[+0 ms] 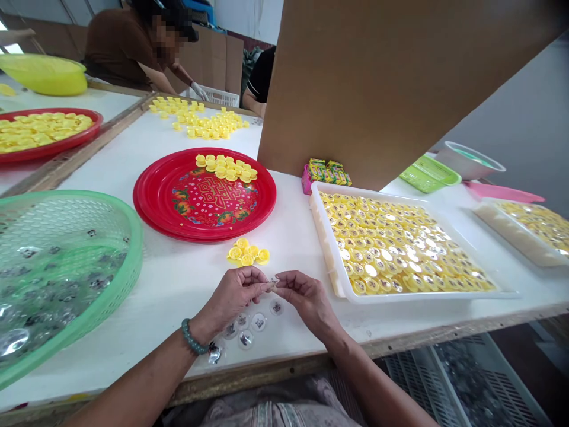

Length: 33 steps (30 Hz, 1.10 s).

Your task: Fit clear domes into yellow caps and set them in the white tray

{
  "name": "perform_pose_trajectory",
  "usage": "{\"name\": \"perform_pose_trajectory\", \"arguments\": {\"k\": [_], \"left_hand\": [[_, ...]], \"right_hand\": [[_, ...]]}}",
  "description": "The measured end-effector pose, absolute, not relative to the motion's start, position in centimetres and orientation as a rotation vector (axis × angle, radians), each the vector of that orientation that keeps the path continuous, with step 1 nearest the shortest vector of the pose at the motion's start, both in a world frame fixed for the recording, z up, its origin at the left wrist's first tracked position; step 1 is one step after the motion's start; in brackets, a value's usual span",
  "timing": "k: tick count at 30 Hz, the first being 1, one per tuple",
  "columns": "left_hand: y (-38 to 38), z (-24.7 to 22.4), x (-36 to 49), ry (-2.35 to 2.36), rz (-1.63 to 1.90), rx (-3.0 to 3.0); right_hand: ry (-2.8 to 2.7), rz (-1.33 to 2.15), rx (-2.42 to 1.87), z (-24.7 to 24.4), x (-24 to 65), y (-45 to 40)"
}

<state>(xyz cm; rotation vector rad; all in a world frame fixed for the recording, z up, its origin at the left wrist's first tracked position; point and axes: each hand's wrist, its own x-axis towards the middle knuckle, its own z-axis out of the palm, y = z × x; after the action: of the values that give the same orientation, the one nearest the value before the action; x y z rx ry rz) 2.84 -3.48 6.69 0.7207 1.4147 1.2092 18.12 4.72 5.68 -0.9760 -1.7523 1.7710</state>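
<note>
Over the table, my left hand (240,290), with a beaded bracelet at the wrist, and my right hand (309,296) meet fingertip to fingertip. Both are closed in a pinch on a small clear disc (272,283) with a dark print, mostly hidden by the fingers. Below them several round clear printed discs (258,322) lie loose on the white tabletop. Just beyond my left hand is a small cluster of yellow plastic cup-shaped pieces (248,254). A red tray (153,204) farther back carries more yellow pieces (226,167) at its far edge.
A green basket (128,261) of clear printed discs stands at left. To the right, a white tray (331,261) holds rows of yellow pieces with discs. Behind it rises a cardboard panel (355,89), with small green-yellow boxes (329,172) at its foot. Across the table works another person (120,47).
</note>
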Motion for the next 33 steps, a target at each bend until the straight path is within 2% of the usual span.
{"name": "perform_pose_trajectory", "arguments": {"k": [2,6,16,22,29,33], "left_hand": [[-3.5,6.6,2.8,1.409,1.212,0.727],[-3.5,6.2,2.8,1.400,1.205,0.748],[-3.6,5.8,3.0,1.852,1.031,1.141],[-3.9,5.9,2.8,1.931,0.837,1.312],[-3.8,6.1,2.8,1.561,1.099,0.872],[-3.7,6.2,3.1,1.598,1.137,0.922]], "right_hand": [[-1.609,1.875,-0.990,5.7,18.1,4.8],[-1.561,1.848,-0.976,5.8,18.0,5.1],[-2.316,1.267,-0.838,6.7,16.9,5.4],[-2.389,1.278,-0.824,6.6,16.4,5.8],[-2.372,1.181,-0.771,6.4,17.1,5.1],[-2.384,1.003,-0.715,5.2,16.8,4.5]]}}
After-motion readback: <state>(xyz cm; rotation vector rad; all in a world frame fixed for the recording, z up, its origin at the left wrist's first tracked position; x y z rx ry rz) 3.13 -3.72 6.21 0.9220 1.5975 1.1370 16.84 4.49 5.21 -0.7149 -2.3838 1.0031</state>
